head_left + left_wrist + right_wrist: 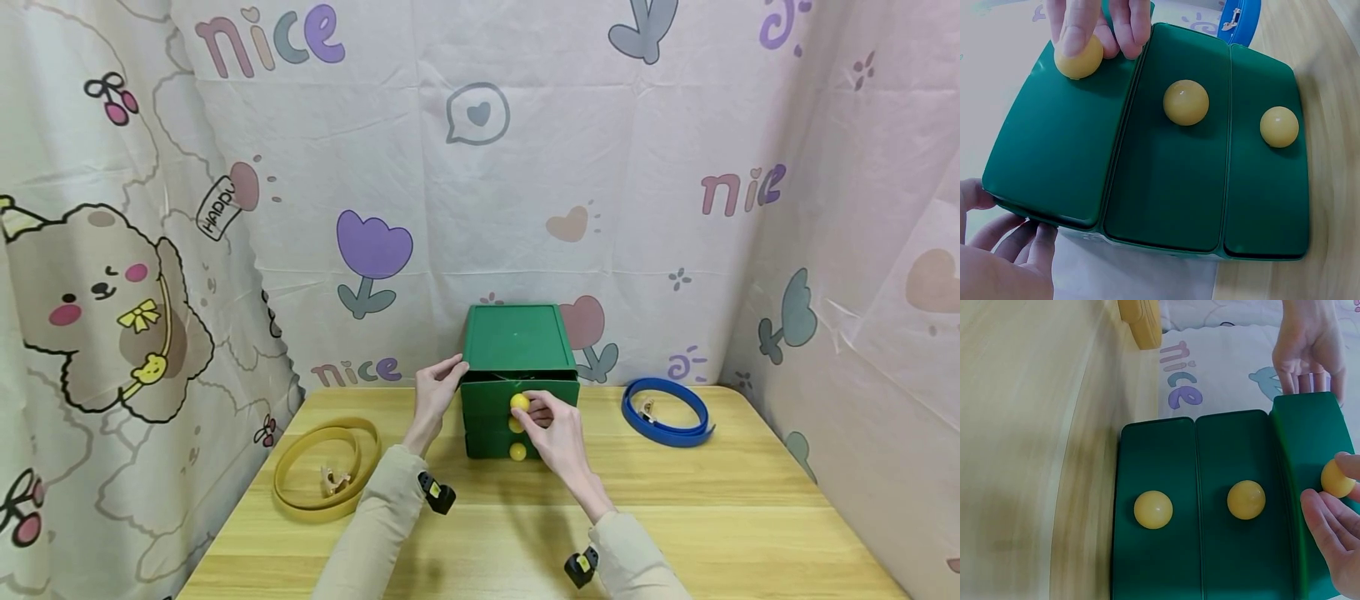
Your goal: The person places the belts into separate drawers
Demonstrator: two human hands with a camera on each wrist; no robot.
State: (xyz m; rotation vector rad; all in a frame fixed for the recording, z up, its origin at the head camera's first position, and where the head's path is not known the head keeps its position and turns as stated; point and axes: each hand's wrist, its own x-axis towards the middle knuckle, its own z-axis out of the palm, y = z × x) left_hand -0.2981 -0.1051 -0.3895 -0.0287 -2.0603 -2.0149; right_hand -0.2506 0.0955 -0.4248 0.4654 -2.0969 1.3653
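Note:
A green three-drawer box (517,337) stands on the table, a round yellow knob on each drawer front. Its top drawer (1054,144) is pulled out a little, leaving a dark gap beneath the lid in the head view. My right hand (557,429) pinches the top knob (1337,480) between thumb and fingers. At the box's upper left corner, my left hand (437,390) touches the side with mostly straight fingers. The middle knob (1185,102) and bottom knob (1279,127) are untouched.
A coiled yellow belt (285,487) lies on the wooden table (480,533) at left. To the right of the box is a coiled blue belt (667,437). A printed curtain (525,183) hangs close behind the table and along both sides.

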